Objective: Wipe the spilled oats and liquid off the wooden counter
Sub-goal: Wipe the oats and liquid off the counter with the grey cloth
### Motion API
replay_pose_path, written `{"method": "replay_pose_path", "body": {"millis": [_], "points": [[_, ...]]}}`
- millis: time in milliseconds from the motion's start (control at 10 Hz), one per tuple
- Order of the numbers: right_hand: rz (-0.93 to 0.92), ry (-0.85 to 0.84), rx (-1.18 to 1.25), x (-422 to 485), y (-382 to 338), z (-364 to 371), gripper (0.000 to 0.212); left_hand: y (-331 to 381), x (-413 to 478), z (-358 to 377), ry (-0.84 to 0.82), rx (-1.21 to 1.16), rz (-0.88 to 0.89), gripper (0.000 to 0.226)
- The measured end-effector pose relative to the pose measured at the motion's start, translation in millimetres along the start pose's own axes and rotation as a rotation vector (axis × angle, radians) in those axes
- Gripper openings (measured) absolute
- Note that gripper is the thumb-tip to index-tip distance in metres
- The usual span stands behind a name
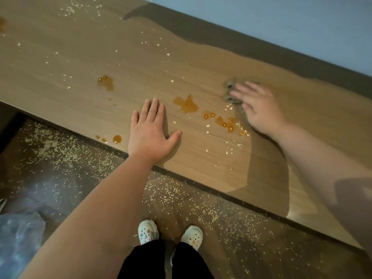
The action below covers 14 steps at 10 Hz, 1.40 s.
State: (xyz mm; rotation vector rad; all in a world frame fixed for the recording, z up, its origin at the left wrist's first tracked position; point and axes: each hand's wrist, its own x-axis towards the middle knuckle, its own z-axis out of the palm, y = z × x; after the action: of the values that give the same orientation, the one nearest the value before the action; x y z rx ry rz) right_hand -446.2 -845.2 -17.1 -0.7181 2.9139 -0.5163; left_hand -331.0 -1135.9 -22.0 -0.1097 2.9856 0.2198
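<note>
Left grip [151, 135] braces open on the desk [80, 57] — my right grip [259, 109], flat-fingered, presses the cloth [229, 86] mid-wipe; amber puddles [187, 104] next, I reckon.

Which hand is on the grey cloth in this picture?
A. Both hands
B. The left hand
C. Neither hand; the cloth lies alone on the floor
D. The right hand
D: the right hand presses with straight fingers on the grey cloth, while the left hand lies flat on the bare wood of the counter, apart from the cloth.
</note>
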Motion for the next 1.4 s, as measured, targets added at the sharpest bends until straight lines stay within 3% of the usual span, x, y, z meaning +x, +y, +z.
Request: {"method": "replay_pose_path", "body": {"millis": [100, 300, 400, 500, 600, 700, 800, 900, 1100, 1200, 1400], "points": [[-0.094, -0.132, -0.091, -12, 15, -13, 0.048, -1, 0, 0, 0.005, -0.005, 0.001, 0.087], [0.491, 0.235, 0.002, -41, 41, -16, 0.053, -1, 1, 1, 0.002, 0.022, 0.001, 0.088], [0.455, 0.230, -0.038, -49, 1, 3, 0.056, -1, 0, 1, 0.012, 0.019, 0.001, 0.088], [0.296, 0.107, -0.079, -52, -36, 16, 0.050, -1, 0, 1, 0.012, 0.027, 0.004, 0.088], [0.173, 0.026, -0.060, -56, -28, 9, 0.047, -1, 1, 2, 0.014, 0.028, 0.001, 0.088], [0.380, 0.152, -0.048, -70, 4, -3, 0.048, -2, 1, 2, 0.019, 0.026, 0.001, 0.088], [0.697, 0.287, -0.112, -83, -10, 5, 0.050, -2, 2, 2, 0.019, 0.032, 0.004, 0.088], [0.778, 0.256, -0.119, -71, -56, 22, 0.053, -2, 1, 2, 0.026, 0.029, 0.003, 0.088], [0.491, 0.090, -0.102, -34, -104, 33, 0.053, -1, 0, 1, 0.019, 0.037, 0.003, 0.088], [0.439, 0.080, -0.089, -54, -73, 21, 0.050, -1, 1, 1, 0.019, 0.034, 0.007, 0.088], [0.818, 0.266, -0.105, -101, -41, 13, 0.051, -2, 2, 3, 0.028, 0.030, 0.014, 0.087]]}}
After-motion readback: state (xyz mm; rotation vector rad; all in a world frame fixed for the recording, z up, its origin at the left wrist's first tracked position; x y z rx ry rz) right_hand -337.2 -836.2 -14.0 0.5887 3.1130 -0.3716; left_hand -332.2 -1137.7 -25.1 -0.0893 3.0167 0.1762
